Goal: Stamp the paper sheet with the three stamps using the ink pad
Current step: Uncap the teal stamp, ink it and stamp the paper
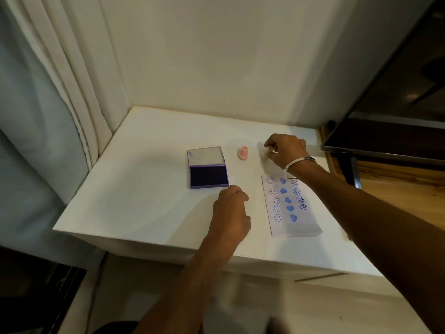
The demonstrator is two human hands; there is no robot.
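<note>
Head: R hand on pale stamp

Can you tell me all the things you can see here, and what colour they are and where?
ink pad: one, purple, lid open, table middle
pink stamp: one, upright, right of the ink pad
pale stamp: one, whitish, in the right hand
paper sheet: one, white with blue prints, table right
table: one, white
curtain: one, white, left
left hand: one, fingers curled, holds nothing seen
right hand: one, grips the pale stamp
</note>
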